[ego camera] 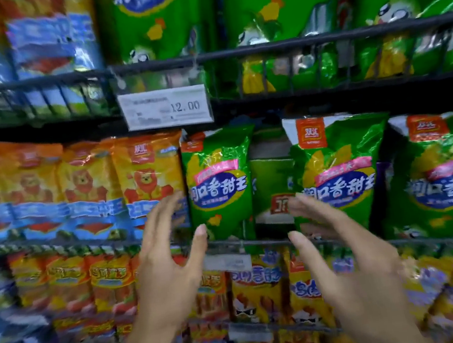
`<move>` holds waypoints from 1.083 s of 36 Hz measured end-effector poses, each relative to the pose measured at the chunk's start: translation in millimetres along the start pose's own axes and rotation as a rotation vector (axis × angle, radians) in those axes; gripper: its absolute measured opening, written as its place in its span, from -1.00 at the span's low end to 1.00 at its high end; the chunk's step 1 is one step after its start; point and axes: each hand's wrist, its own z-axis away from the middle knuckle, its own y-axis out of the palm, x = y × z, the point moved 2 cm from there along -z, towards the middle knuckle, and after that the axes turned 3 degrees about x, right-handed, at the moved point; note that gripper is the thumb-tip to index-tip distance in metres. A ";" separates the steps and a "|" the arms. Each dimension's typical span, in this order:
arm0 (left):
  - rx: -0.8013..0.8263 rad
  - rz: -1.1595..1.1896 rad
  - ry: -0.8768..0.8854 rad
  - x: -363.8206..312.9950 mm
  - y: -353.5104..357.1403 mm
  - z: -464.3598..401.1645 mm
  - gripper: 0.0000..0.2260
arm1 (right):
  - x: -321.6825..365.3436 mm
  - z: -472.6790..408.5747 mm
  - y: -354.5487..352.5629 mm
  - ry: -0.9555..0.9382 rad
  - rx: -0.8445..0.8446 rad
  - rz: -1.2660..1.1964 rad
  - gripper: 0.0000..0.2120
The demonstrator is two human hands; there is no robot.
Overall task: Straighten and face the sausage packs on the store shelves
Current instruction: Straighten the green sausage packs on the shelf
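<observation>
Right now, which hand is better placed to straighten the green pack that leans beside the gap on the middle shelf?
Right. The right hand is open with its fingers already at the leaning green pack; the left hand is at the narrower green pack.

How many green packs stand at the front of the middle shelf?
3: a left pack by the orange packs, a middle pack across a gap, a right pack at the edge. More may be hidden behind.

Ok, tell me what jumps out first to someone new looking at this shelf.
Two open hands, the left hand and the right hand, reach up at centre toward a green sausage pack on the middle shelf. Beside it a gap shows a pack set further back. Above hangs a white price tag reading 12.00.
</observation>
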 end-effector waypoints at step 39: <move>0.405 0.008 0.407 29.6 9.4 -22.6 -0.40 | -5.0 -25.9 61.5 0.192 -0.051 0.300 -0.45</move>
